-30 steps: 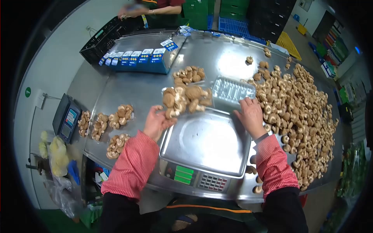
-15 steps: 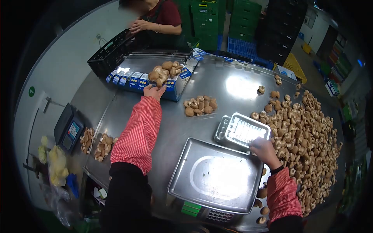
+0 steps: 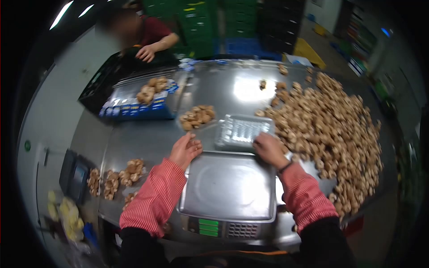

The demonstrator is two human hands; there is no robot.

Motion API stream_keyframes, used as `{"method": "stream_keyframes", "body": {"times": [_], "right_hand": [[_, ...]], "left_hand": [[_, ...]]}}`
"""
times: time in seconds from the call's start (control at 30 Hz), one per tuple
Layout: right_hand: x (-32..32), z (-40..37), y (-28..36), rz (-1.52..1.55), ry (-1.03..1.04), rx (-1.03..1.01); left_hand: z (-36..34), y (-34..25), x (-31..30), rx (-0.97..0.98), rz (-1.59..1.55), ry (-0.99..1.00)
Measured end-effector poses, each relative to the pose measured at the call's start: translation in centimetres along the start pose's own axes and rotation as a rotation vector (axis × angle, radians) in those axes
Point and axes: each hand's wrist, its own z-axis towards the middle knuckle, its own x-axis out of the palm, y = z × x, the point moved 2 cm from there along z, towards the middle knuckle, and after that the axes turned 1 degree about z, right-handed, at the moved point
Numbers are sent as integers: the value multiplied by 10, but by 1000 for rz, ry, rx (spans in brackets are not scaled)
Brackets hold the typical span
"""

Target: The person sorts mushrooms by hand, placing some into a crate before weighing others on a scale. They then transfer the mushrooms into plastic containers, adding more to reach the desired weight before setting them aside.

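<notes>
My left hand [image 3: 185,150] is over the far left corner of the weighing scale's metal pan [image 3: 228,187], its fingers apart and nothing in them. My right hand [image 3: 271,150] grips the near right corner of a clear plastic tray [image 3: 241,129], which lies just beyond the pan; the fingertips are partly hidden. No mushrooms show in the tray. A filled tray of mushrooms [image 3: 196,117] sits beyond my left hand. To the right of my right hand spreads a large heap of brown mushrooms [image 3: 330,129]. The picture is blurred by motion.
At the far left, a packing unit with blue labels [image 3: 138,108] bears mushrooms [image 3: 152,89]. A co-worker's hand [image 3: 145,52] is above a black crate [image 3: 96,82]. More mushroom packs [image 3: 132,172] lie left, near a dark display device [image 3: 75,175]. Green crates [image 3: 196,27] stand behind.
My left hand has drawn back from the mushrooms on the packing unit toward the scale. My right hand stays at the tray's corner. The view has turned, and the co-worker leans further left.
</notes>
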Motion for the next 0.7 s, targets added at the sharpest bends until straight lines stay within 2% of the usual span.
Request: {"method": "stream_keyframes", "body": {"times": [0.03,0.1,0.17,0.23,0.27,0.33,0.37,0.43,0.5,0.53,0.57,0.63,0.7], "right_hand": [[-1,-6,11,-38,-103,-112],[-19,-21,54,-25,-157,-151],[-34,-51,85,3,-222,-290],[-43,-92,106,35,-183,-281],[-45,-113,107,75,-98,-179],[-90,-143,105,-86,-225,44],[-110,-159,98,-166,-286,157],[-134,-192,68,-190,-226,448],[-120,-241,13,441,-28,697],[-120,-263,-5,666,11,768],[-123,-283,-18,891,49,830],[-149,-319,-36,654,-281,1031],[-170,-350,-60,-113,-452,1058]], "left_hand": [[-23,5,22,-52,13,62],[-61,7,65,-145,38,181],[-89,12,106,-165,111,211],[-94,28,130,-164,224,236],[-88,42,134,-161,305,250],[-81,70,151,-213,406,311],[-83,86,168,-270,451,421],[-96,123,206,-395,535,634],[-99,163,245,-458,625,817],[-94,179,262,-398,669,938],[-74,202,265,-245,819,942],[-38,219,281,-203,962,683],[9,235,283,-241,902,476]]}}
